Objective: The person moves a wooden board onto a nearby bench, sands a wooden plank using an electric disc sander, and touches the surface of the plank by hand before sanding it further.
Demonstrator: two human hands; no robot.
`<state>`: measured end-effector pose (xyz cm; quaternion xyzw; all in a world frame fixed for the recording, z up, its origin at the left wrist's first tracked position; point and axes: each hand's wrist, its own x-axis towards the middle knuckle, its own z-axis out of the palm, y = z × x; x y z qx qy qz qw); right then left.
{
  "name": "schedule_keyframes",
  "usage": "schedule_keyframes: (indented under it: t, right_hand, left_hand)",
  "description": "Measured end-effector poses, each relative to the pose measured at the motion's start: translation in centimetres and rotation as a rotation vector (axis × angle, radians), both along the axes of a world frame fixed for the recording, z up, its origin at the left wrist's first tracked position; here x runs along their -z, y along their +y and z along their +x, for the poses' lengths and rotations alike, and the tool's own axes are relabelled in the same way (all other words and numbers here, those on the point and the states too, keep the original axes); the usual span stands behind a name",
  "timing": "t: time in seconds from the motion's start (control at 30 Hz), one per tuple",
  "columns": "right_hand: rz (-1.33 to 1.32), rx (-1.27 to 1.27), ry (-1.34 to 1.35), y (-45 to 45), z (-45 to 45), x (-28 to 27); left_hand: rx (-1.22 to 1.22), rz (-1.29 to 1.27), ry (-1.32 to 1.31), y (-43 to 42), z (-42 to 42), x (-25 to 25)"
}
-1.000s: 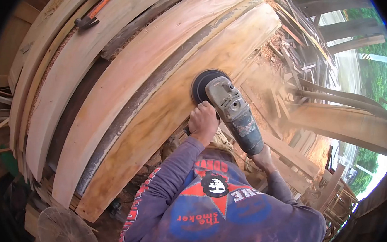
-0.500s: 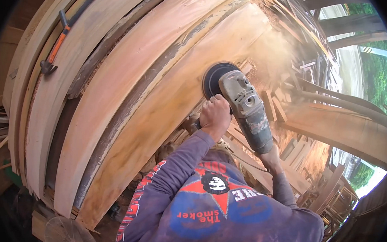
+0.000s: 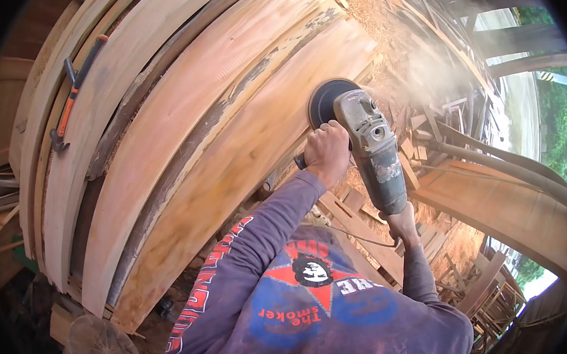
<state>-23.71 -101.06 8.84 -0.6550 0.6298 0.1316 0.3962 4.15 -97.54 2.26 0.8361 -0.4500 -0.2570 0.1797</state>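
Observation:
A grey, worn power sander (image 3: 372,137) rests its round black disc (image 3: 331,102) on the nearest wooden plank (image 3: 248,146), close to the plank's right end. My left hand (image 3: 327,149) is wrapped round the sander's black side handle, beside the head. At the rear of the body, my right hand (image 3: 402,223) grips the tool's end; its fingers are partly hidden beneath it. Pale dust blows off to the right of the disc.
More long planks (image 3: 158,113) lie side by side to the left. An orange and black hammer (image 3: 72,100) lies on them. A round fan (image 3: 105,352) stands at lower left. Wood scraps and a wide board (image 3: 498,200) are at the right.
Both hands and the sander have shifted right and the disc now sits nearer the plank's right end. The view has turned, so the hammer appears lower and further left.

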Motion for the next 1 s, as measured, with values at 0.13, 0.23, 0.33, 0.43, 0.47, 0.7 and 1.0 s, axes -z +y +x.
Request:
schedule_keyframes:
  t: [0.13,0.23,0.33,0.43,0.47,0.7,1.0]
  right_hand:
    - [-0.061,-0.009,0.028,-3.0,-0.6,1.4]
    - [-0.074,0.025,-0.014,-5.1,-1.0,1.9]
    - [-0.093,0.014,-0.077,-7.1,-1.0,2.0]
    - [-0.073,0.047,-0.043,-9.1,-0.2,1.7]
    - [-0.063,0.052,-0.020,-9.8,-0.3,1.9]
    - [-0.057,0.128,-0.087,-13.1,1.1,1.7]
    - [-0.071,0.054,-0.168,-17.2,5.0,2.8]
  left_hand:
    - [0.012,-0.091,-0.148,-4.3,0.6,0.4]
    - [0.013,-0.099,-0.151,-7.6,0.6,0.5]
    - [0.049,-0.127,-0.172,-10.4,0.7,0.8]
    - [0.078,-0.163,-0.169,-12.9,1.1,0.9]
    - [0.066,-0.168,-0.158,-13.8,1.1,0.8]
    - [0.100,-0.144,-0.045,-19.0,1.9,0.4]
    - [0.105,-0.133,0.019,-21.5,8.0,-0.2]
